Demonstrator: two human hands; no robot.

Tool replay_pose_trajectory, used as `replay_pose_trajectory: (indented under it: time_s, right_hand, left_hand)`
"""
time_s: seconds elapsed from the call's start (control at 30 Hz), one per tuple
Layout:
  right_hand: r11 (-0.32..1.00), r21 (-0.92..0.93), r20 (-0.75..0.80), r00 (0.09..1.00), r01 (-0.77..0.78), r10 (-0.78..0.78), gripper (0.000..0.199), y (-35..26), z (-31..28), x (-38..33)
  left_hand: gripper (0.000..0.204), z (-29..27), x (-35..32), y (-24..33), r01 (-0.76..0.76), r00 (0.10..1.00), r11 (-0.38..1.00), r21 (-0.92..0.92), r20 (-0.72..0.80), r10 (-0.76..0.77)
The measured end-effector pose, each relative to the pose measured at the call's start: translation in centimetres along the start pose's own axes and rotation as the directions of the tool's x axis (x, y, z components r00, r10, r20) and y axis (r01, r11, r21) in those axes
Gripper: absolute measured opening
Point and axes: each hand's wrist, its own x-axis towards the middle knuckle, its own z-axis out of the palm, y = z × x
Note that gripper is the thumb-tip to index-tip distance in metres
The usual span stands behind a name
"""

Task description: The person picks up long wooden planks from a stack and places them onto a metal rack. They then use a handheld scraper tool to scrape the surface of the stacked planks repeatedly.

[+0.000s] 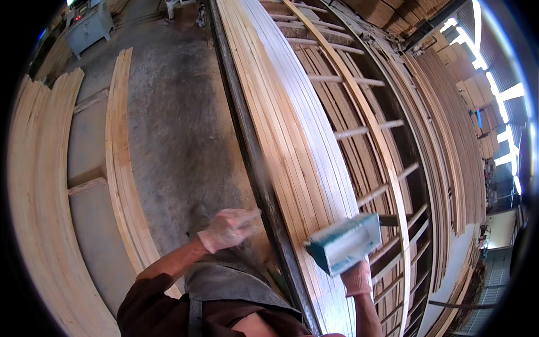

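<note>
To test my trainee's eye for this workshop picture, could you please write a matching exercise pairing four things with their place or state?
Things:
1. right hand
2. left hand
3. grey cabinet
4. loose planks

Places or states:
A. stands at the far end of the floor, top left
B. lie on the concrete floor to the person's left
C. gloved, by the dark rail, holding nothing that shows
D. holds a teal block over the pale slats

Pairs: 1-D, 2-C, 3-A, 4-B
</note>
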Motion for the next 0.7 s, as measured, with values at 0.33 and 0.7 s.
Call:
replay_pose_trajectory:
  time_s: [0.33, 0.7]
  right_hand:
    - [0.987, -0.1, -0.248, 0.958, 0.124, -0.146, 0.028, -3.2, -42.2, 40.5]
    - [0.623, 0.769, -0.416, 0.854, 0.145, 0.314, 0.03, -7.6, -67.2, 68.1]
  left_hand:
    - [0.053, -15.1, 4.4, -27.1, 0.693, 0.667, 0.72, -0.015, 0.393, -0.634]
    - [0.051, -23.6, -0.2, -42.7, 0.83, 0.396, 0.229, -0.509, 0.248, -0.884]
